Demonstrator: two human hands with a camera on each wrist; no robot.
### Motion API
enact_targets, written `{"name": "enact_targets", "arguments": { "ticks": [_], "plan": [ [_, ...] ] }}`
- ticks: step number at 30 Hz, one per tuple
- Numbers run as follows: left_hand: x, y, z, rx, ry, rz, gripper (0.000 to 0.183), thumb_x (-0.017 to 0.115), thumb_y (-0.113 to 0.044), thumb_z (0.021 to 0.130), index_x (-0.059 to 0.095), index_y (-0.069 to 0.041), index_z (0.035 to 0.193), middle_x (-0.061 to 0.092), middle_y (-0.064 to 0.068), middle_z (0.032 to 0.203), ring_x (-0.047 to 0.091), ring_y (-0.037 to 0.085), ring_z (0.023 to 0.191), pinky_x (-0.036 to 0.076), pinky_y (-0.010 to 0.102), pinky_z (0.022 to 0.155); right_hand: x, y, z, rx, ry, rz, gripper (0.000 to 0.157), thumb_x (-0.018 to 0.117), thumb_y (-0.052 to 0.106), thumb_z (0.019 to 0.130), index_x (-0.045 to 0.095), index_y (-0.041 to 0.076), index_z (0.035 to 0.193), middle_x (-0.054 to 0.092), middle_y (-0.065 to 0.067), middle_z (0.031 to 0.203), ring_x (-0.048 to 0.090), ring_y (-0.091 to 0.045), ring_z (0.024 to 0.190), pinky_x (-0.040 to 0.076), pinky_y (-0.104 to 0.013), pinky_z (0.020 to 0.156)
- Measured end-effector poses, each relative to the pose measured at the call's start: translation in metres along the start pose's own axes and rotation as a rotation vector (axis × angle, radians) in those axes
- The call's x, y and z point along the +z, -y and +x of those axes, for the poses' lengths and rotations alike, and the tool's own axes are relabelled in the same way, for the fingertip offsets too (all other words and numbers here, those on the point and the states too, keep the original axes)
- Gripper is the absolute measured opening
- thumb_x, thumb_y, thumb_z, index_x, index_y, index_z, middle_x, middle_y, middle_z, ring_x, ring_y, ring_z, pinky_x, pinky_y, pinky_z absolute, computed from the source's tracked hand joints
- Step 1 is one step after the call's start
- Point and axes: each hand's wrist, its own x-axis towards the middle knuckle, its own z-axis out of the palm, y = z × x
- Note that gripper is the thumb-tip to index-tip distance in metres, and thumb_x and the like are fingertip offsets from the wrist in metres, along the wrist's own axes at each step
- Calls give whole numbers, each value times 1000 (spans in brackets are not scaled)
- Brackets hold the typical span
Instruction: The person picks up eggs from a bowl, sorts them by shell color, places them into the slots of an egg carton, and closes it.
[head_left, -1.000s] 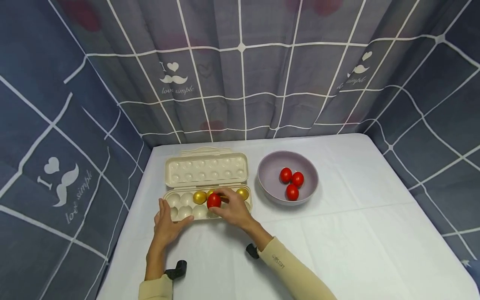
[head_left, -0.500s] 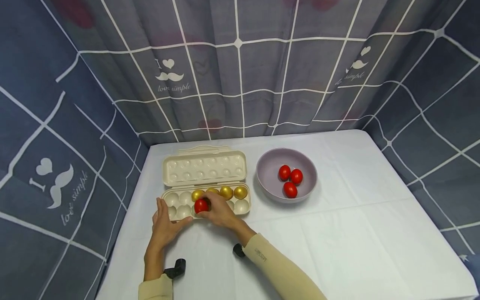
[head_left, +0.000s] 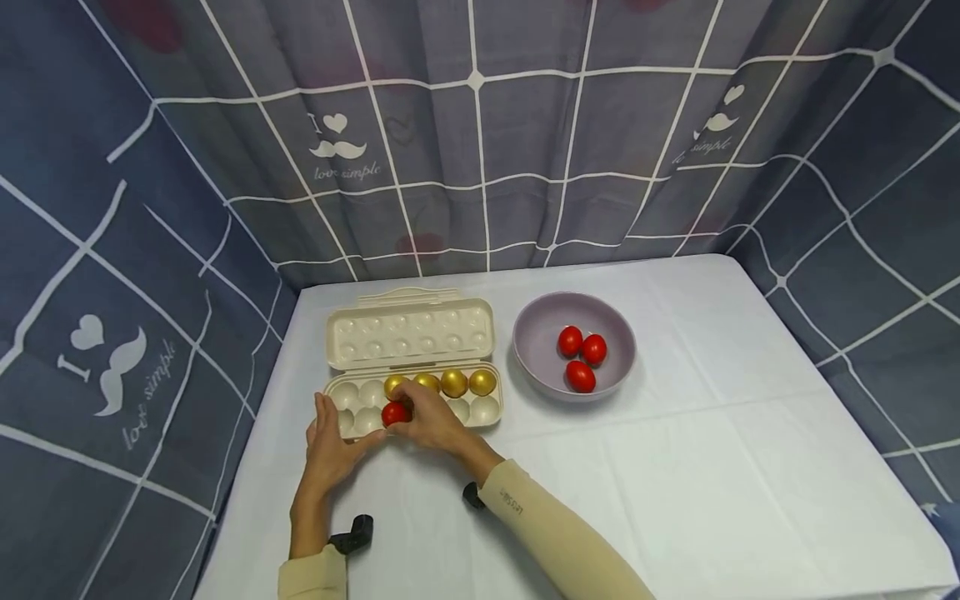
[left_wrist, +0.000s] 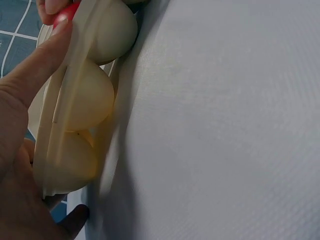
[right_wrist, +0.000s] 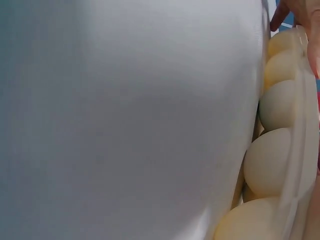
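An open cream egg carton stands at the left of the table, its lid tipped back. My right hand pinches a red egg at the front row, by the third cup from the left. Behind it, several golden eggs sit in the back row. My left hand grips the carton's left end, thumb along the front rim and fingers around the side. In the left wrist view, the thumb lies over the rim, its tip close to the red egg.
Right of the carton stands a round mauve bowl with three red eggs inside. White cloth covers the table. Grey checked curtains hang behind and at both sides.
My right hand has moved left along the carton with the red egg and lowered it at the front row. The golden eggs at the right have come into view. The left hand keeps its hold.
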Motion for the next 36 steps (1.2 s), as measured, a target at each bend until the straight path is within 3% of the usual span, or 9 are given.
{"name": "enact_targets", "arguments": {
  "ticks": [5, 17, 24, 29, 36],
  "plan": [
    [1, -1, 0, -3, -9, 2, 125, 78, -46, 82, -11, 7, 152, -22, 24, 158, -6, 51, 144, 6, 62, 113, -2, -1, -2, -3, 2, 43, 38, 82, 8, 80, 64, 1, 113, 66, -4, 103, 60, -12, 92, 47, -19, 82],
    [2, -2, 0, -4, -15, -2, 125, 78, -47, 81, -9, 7, 152, -22, 21, 159, -5, 51, 144, 6, 64, 113, -5, -2, -6, 36, -4, 141, 42, 80, 8, 82, 64, 0, 120, 67, -8, 112, 63, -18, 101, 49, -25, 88],
    [0, -2, -1, -32, 8, 8, 126, 76, -51, 82, -13, 3, 152, -25, 17, 159, -8, 48, 145, 4, 62, 114, -12, -3, -13, 31, -31, 303, 45, 78, 10, 85, 64, -2, 126, 65, -12, 123, 60, -21, 117, 46, -27, 98],
    [0, -1, 0, -37, 14, 1, 126, 76, -52, 82, -13, 2, 152, -26, 15, 159, -8, 47, 145, 4, 62, 114, -28, -7, -23, -24, -49, 416, 50, 75, 6, 87, 58, -8, 131, 61, -22, 129, 56, -35, 123, 42, -39, 105],
    [2, 0, 1, -28, 12, -27, 127, 78, -51, 81, -13, 2, 153, -26, 15, 159, -9, 47, 145, 4, 64, 113, -71, -16, -46, -6, -141, 506, 54, 73, -1, 87, 52, -12, 135, 52, -29, 137, 48, -44, 128, 38, -47, 107]
  ]
}}
